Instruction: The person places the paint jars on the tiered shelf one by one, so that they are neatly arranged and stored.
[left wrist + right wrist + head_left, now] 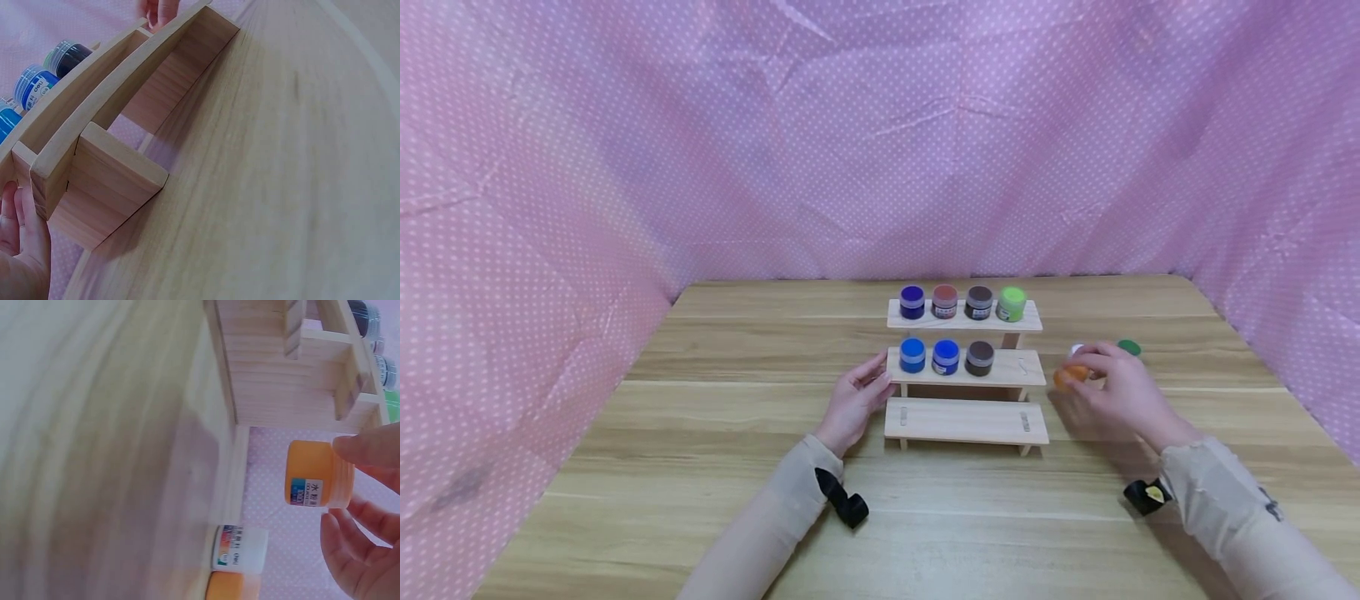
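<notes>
A three-step wooden rack (966,419) stands on the table. Its left end is held by my left hand (853,404), thumb and fingers at the middle step; the fingers (34,231) show beside that end in the left wrist view. To the right of the rack, my right hand (1123,392) pinches an orange paint jar (309,475) by its lid end, above the table. On the middle step sit a light blue jar (912,356), a blue jar (946,357) and a dark brown jar (980,358), left to right. The lowest step carries no jar.
Several jars line the top step, among them a light green jar (1011,305) at its right end. Near my right hand on the table are a white jar (240,550), another orange jar (228,586) and a green-lidded jar (1129,347). Pink dotted cloth (880,167) surrounds the table.
</notes>
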Available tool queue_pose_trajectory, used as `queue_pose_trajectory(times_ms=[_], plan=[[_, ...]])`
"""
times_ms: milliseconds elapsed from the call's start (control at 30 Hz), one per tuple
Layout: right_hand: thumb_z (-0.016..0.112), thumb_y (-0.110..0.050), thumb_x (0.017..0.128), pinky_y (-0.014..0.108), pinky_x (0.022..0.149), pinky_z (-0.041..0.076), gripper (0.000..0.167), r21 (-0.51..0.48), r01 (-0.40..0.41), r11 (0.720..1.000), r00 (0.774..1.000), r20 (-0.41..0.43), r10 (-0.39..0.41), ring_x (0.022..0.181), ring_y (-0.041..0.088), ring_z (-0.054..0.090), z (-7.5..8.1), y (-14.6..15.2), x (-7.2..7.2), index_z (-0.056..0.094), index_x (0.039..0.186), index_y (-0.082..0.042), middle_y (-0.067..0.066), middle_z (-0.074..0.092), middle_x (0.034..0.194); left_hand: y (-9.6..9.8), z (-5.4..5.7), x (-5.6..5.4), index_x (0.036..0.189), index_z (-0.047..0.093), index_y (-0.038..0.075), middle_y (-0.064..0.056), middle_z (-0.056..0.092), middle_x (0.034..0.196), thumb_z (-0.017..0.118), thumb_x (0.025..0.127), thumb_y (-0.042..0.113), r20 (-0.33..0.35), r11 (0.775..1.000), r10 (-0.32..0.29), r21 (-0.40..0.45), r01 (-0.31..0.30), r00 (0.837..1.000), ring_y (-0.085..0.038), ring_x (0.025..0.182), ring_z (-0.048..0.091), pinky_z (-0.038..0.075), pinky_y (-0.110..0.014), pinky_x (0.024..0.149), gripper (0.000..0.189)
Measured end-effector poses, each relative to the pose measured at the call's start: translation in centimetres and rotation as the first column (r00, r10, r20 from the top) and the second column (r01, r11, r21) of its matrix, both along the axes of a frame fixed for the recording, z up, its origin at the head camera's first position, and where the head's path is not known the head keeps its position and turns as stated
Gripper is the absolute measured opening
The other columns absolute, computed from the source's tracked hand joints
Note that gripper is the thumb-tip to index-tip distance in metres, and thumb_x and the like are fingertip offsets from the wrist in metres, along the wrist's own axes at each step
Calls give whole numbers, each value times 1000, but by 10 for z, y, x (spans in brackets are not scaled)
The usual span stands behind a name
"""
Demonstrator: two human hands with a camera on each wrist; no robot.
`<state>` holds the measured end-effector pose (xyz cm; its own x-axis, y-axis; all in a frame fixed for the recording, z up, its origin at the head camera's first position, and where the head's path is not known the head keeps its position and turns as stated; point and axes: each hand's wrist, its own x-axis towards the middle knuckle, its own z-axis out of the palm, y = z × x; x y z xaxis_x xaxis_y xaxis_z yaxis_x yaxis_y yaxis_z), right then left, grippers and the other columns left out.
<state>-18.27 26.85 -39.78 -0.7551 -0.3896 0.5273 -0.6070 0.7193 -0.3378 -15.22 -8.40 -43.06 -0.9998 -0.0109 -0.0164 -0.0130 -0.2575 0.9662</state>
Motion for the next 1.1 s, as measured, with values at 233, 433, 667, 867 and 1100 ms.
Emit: queue_pose_trajectory(times_ms=[233,433,667,867,1100], plan=[[79,2,66,26,57,53,22,-44,2,999,991,-132,-8,76,26,61,12,-3,1,72,88,0,13,65,90,-1,-1,0,138,42,-4,1,52,96,50,93,-6,1,1000,-5,5,5,1000,-4,87,57,54,-20,86,46],[77,3,69,8,58,48,21,-55,-19,998,993,-120,12,75,25,61,25,-7,5,72,90,1,13,64,92,-2,-1,0,138,41,-4,1,52,98,50,93,-5,4,1000,-5,8,5,1000,-5,87,56,55,-19,85,46],[77,3,70,3,64,44,22,-61,-27,998,992,-125,19,79,20,59,35,-13,8,73,91,-1,11,64,94,-1,-1,0,138,42,-3,0,54,100,51,94,-4,13,1000,-1,4,1,1000,-4,87,58,55,-19,84,45],[78,5,67,8,61,41,22,-61,-61,996,983,-177,50,81,20,58,45,-20,9,73,89,0,12,64,94,-1,-1,1,138,42,-3,0,54,100,50,94,-5,16,1000,2,3,-2,1000,-4,87,58,55,-19,85,46],[76,9,66,6,67,40,26,-85,-127,988,974,-197,108,83,21,57,54,-33,10,73,90,-1,12,65,94,-1,2,0,138,45,0,-2,55,103,51,93,-4,25,1000,9,-10,-9,1000,-5,88,59,54,-21,87,45]])
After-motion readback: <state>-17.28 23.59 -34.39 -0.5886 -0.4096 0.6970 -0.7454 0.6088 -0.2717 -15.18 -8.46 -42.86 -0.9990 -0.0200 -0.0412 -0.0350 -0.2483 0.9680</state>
